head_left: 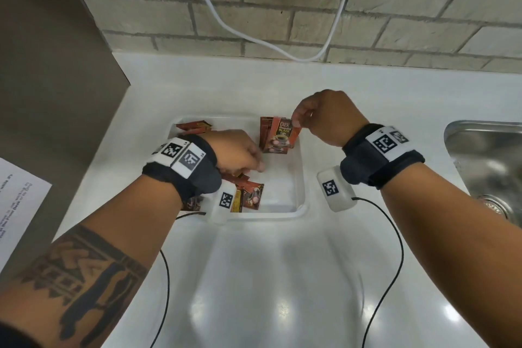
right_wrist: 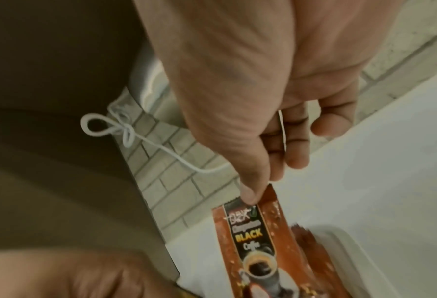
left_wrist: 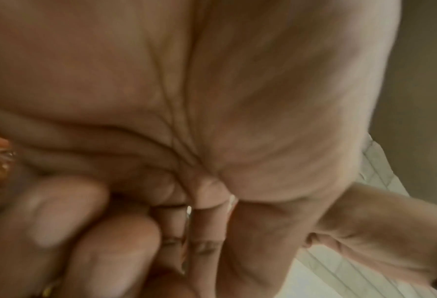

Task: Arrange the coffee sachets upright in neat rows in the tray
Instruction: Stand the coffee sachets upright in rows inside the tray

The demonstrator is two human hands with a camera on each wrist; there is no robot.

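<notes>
We see a person's two bare hands working over a shallow white plastic tray [head_left: 301, 167] with rounded corners, which sits on a glossy white counter [head_left: 254, 277]. The coffee sachets are small flat foil packets, reddish-brown with a black panel, yellow lettering reading "BLACK" and a picture of a filled cup. The right hand [head_left: 324, 118] pinches the top edge of one upright coffee sachet [head_left: 284, 133] between thumb and forefinger at the tray's far side, the other fingers loosely curled; a second dark sachet [head_left: 265, 133] stands just behind it, touching it. In the right wrist view the thumb tip presses the held sachet's [right_wrist: 252, 238] serrated top seam. The left hand [head_left: 237, 154] reaches down into the middle of the tray with fingers curled over a loose pile of sachets [head_left: 248, 195] lying flat near the tray's front left; we cannot tell whether it grips one, since the left wrist view shows only a blurred palm [left_wrist: 212, 100] and bent fingers. A few more flat sachets [head_left: 195, 126] lie in the far left corner of the tray. The right half of the tray floor is bare. A stainless steel sink [head_left: 491, 161] sits to the right of the tray, a printed paper sheet [head_left: 17, 198] lies at the left, and a white cable [head_left: 226, 22] hangs against the pale brick wall [head_left: 282, 8] behind.
</notes>
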